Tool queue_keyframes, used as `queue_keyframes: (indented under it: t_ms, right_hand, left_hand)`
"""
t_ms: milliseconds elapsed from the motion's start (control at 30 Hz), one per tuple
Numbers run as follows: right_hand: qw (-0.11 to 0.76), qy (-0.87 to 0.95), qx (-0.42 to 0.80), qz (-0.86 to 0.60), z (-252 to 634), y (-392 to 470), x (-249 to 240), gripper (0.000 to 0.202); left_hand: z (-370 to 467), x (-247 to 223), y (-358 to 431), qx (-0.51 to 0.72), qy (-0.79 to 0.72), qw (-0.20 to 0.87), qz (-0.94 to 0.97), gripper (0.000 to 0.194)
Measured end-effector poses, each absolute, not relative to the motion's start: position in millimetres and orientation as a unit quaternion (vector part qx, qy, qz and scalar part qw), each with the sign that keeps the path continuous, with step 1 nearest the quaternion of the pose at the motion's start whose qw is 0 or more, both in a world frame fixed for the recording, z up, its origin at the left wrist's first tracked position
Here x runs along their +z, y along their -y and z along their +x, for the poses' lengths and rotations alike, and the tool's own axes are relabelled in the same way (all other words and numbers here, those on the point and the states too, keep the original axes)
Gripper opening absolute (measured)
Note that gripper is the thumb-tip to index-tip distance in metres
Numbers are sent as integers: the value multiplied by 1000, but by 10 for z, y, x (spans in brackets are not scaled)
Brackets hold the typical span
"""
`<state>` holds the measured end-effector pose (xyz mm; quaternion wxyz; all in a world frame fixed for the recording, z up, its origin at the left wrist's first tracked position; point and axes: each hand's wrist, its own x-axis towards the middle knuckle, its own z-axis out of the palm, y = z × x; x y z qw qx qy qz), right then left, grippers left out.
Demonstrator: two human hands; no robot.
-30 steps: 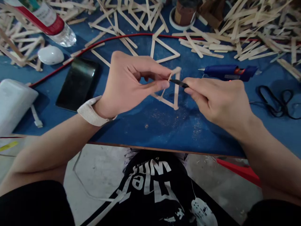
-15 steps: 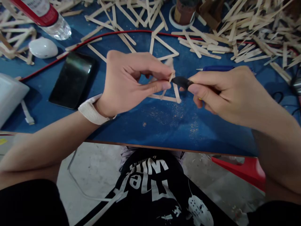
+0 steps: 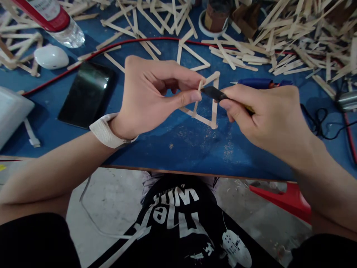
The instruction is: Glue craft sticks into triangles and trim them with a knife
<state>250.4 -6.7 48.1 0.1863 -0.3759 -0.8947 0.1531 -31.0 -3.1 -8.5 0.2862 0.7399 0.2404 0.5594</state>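
Note:
Pinched between the thumb and fingers of my left hand point(image 3: 156, 93) is a small frame of wooden sticks point(image 3: 214, 111), held above the blue table point(image 3: 156, 152). My right hand point(image 3: 259, 111) is closed around a knife with a dark blade point(image 3: 212, 93); a bit of yellow handle shows at its fingers. The blade's tip meets the frame close to my left fingertips, and whether it touches the wood is hard to tell. Pale dust and small crumbs lie on the table below the frame.
A black phone point(image 3: 86, 95), a white case point(image 3: 51, 57) and a bottle point(image 3: 60, 22) are at the left. Behind my right hand lies a blue pen-like tool point(image 3: 255, 83). Loose sticks point(image 3: 295, 37) pile up at the back right, near a small jar point(image 3: 216, 18). A red cable point(image 3: 125, 41) crosses behind.
The wooden frame has turned and shows more fully. The knife blade now slants down to the right, and my right hand has shifted slightly left and down.

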Motion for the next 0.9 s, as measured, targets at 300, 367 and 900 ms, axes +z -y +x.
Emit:
queue_keyframes:
  t_ms: [300, 367, 900]
  right_hand:
    - [99, 914, -63, -389, 2574, 108, 530, 40]
    - [142, 911, 26, -385, 2544, 105, 530, 38]
    - [160, 827, 371, -391, 2494, 97, 568, 37]
  left_hand:
    - [-297, -181, 44, 524, -273, 425, 685, 19]
    - [-314, -151, 46, 530, -277, 375, 708, 21]
    - [-369, -124, -35, 538, -224, 288, 760, 27]
